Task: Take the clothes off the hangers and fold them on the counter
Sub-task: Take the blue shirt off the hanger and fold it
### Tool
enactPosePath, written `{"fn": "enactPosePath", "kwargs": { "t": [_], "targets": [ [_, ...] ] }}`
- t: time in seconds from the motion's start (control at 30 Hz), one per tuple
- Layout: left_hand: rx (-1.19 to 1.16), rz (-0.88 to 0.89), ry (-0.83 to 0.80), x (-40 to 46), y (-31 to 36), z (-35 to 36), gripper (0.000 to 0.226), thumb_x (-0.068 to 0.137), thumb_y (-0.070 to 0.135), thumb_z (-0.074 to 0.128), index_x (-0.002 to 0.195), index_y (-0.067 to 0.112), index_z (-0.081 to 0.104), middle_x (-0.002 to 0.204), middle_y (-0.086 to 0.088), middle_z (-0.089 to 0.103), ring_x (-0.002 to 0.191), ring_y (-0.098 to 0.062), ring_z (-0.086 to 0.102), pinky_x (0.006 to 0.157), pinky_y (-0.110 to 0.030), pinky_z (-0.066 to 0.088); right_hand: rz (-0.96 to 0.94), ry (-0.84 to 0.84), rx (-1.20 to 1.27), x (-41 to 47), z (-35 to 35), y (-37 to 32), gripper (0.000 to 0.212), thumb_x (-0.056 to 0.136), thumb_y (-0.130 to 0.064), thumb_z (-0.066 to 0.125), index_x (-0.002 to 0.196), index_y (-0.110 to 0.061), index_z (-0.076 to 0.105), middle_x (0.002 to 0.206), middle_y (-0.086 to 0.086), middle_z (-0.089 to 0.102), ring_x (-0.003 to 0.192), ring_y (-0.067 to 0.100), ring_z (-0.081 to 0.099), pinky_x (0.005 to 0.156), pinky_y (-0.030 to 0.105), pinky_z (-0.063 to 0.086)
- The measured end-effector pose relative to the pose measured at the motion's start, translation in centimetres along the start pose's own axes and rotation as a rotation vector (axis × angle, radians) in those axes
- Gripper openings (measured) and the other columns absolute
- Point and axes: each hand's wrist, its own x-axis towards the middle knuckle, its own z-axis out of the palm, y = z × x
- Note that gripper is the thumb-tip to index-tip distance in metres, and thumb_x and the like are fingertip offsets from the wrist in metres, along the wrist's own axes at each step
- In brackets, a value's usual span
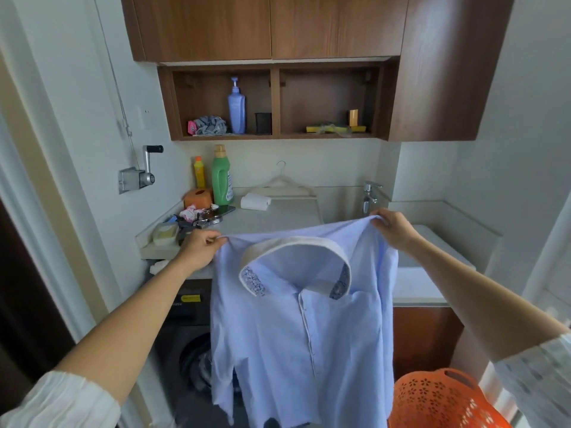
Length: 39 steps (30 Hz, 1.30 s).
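Hanging between two raised hands, a pale blue shirt [296,319] is held up off its hanger, one shoulder pinched by the left hand [202,246] and the other gripped by the right hand [392,227], with the counter [278,216] and a white hanger [282,183] lying just beyond them.

Shirt [296,319]: light blue cloth, matt, soft weave. Cabinets [272,26]: brown wood grain, satin. Counter [278,216]: pale, smooth, matt. Tap [370,196]: shiny metal. Basket [438,400]: orange plastic, perforated. Green bottle [222,180]: glossy plastic.
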Motion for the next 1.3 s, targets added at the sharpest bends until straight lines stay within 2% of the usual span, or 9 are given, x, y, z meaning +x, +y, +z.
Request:
{"fn": "enactPosePath", "kwargs": {
  "t": [0.1,0.17,0.33,0.5,0.67,0.8,1.03,1.2,1.3],
  "targets": [
    [0.056,0.008,0.156,0.2,-0.4,1.0,0.029,0.097,0.013,0.049,0.071,0.003,0.057,0.063,-0.006,0.050,0.064,-0.020,0.044,0.058,-0.030,0.030,-0.032,-0.031,-0.076,0.1,0.2,-0.6,0.016,0.093,-0.006,0.051,0.103,-0.005,0.064,0.088,0.007,0.060,0.085,0.019,0.053,0.069,0.025,0.033],
    [0.026,0.024,0.213,0.4,-0.7,1.3,0.026,0.099,0.017,0.046,0.083,0.003,0.061,0.074,-0.010,0.057,0.071,-0.021,0.050,0.064,-0.031,0.035,-0.007,0.001,-0.080,0.0,-0.1,-1.0,0.010,0.093,-0.015,0.056,0.091,-0.009,0.064,0.080,0.007,0.057,0.077,0.020,0.050,0.061,0.029,0.032],
    [0.203,0.111,-0.055,0.4,-0.7,-0.7,0.046,0.064,0.057,0.071,0.063,0.013,0.060,0.056,0.004,0.053,0.054,-0.008,0.042,0.054,-0.028,0.033,0.099,-0.038,-0.078,0.5,-2.0,-0.7,0.031,0.082,-0.037,0.058,0.084,-0.006,0.064,0.084,0.016,0.066,0.080,0.030,0.058,0.072,0.037,0.045],
    [0.837,0.244,-0.180,0.1,0.0,-1.5,0.008,0.069,0.014,0.062,0.072,0.019,0.057,0.080,-0.007,0.067,0.082,-0.029,0.064,0.057,-0.027,0.039,0.036,-0.165,-0.222,0.8,-2.9,-1.3,0.044,0.058,-0.034,0.042,0.083,-0.005,0.064,0.084,0.016,0.066,0.085,0.034,0.060,0.074,0.038,0.048],
    [0.560,0.087,0.091,0.6,-0.4,-2.1,0.009,0.080,0.005,0.056,0.077,0.013,0.055,0.078,-0.014,0.060,0.075,-0.031,0.056,0.059,-0.031,0.039,0.035,-0.209,-0.146,0.5,-3.3,-0.7,0.045,0.065,-0.048,0.067,0.079,-0.005,0.065,0.073,0.004,0.059,0.074,0.016,0.051,0.067,0.031,0.041],
    [0.322,-0.022,0.214,0.9,-0.4,-2.4,0.006,0.090,0.007,0.054,0.091,0.006,0.060,0.091,-0.021,0.063,0.081,-0.033,0.055,0.065,-0.030,0.035,0.112,-0.347,-0.398,0.4,-3.3,0.6,0.025,0.071,-0.021,0.078,0.089,-0.008,0.066,0.079,0.009,0.063,0.073,0.019,0.051,0.065,0.029,0.041],
    [0.525,0.001,0.154,0.4,-0.2,-4.8,0.015,0.081,0.014,0.071,0.075,0.000,0.069,0.081,-0.022,0.066,0.083,-0.037,0.061,0.063,-0.032,0.039,0.108,-0.011,-0.366,1.0,-3.1,1.9,0.036,0.070,0.006,0.041,0.085,-0.008,0.072,0.084,0.020,0.067,0.086,0.039,0.062,0.065,0.033,0.045],
    [0.328,-0.117,0.195,0.7,-0.7,-5.2,0.016,0.075,0.004,0.073,0.091,0.006,0.075,0.097,-0.014,0.071,0.096,-0.031,0.063,0.079,-0.029,0.046,0.233,0.241,-0.143,1.7,-2.5,0.7,0.028,0.076,0.000,0.058,0.092,-0.015,0.076,0.097,0.019,0.069,0.098,0.039,0.060,0.088,0.037,0.050],
    [0.294,-0.164,0.256,1.5,-1.0,-5.7,0.017,0.068,0.011,0.082,0.080,0.005,0.073,0.083,-0.012,0.068,0.081,-0.023,0.060,0.072,-0.025,0.042,0.355,0.299,-0.046,2.7,-2.2,1.1,0.031,0.076,-0.005,0.067,0.103,-0.020,0.074,0.108,0.013,0.070,0.106,0.034,0.060,0.093,0.032,0.046]
  ]
}}
